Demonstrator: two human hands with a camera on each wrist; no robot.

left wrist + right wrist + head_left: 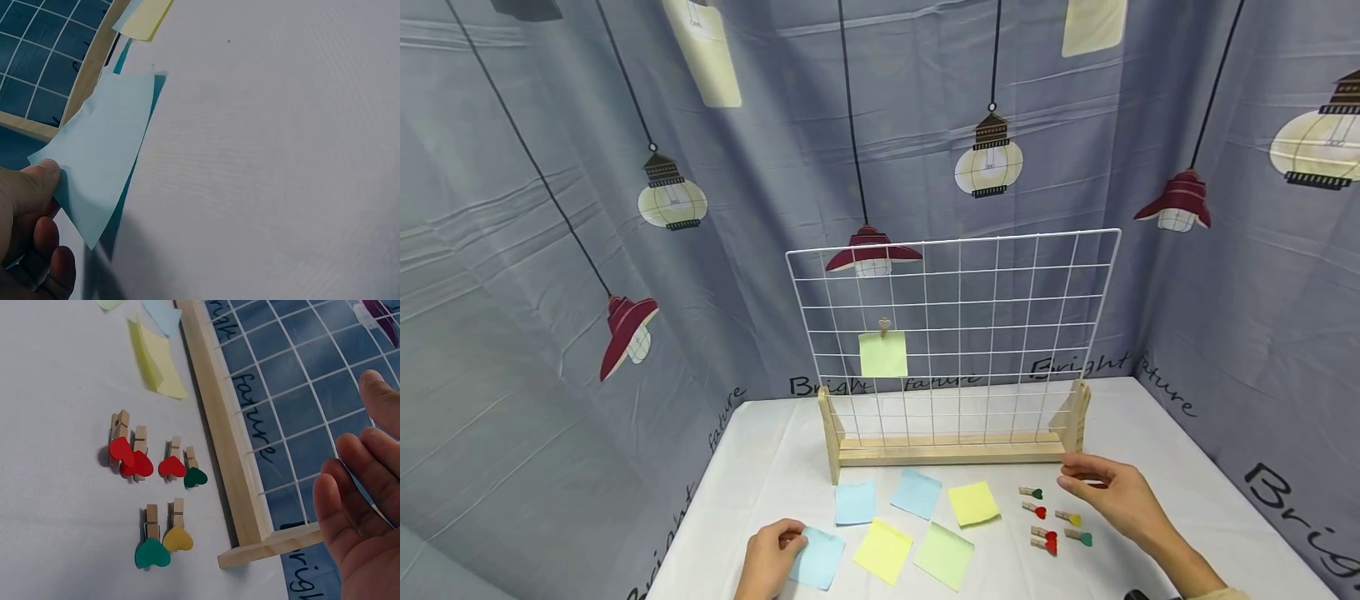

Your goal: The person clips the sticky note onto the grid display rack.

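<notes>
My left hand (767, 557) pinches the edge of a light blue sticky note (818, 560), thumb on its upper face in the left wrist view. Above the table, beside the right end of the rack's wooden base (951, 454), my right hand (1116, 498) hovers with loosely bent fingers and holds nothing. Nearest to it lie several small wooden clothespins with hearts, among them a yellow-heart clothespin (178, 537), a teal-heart clothespin (152, 550) and a red-heart clothespin (172, 465). On the white wire grid, a wooden clothespin (884, 326) holds a pale green sticky note (883, 357).
Between the hands lie more sticky notes: two blue notes, one a blue note (916, 493), two yellow notes, one a yellow note (883, 551), and a green note (944, 556). A dark object (1137, 595) shows at the bottom edge. Patterned curtains (760, 183) surround the white table.
</notes>
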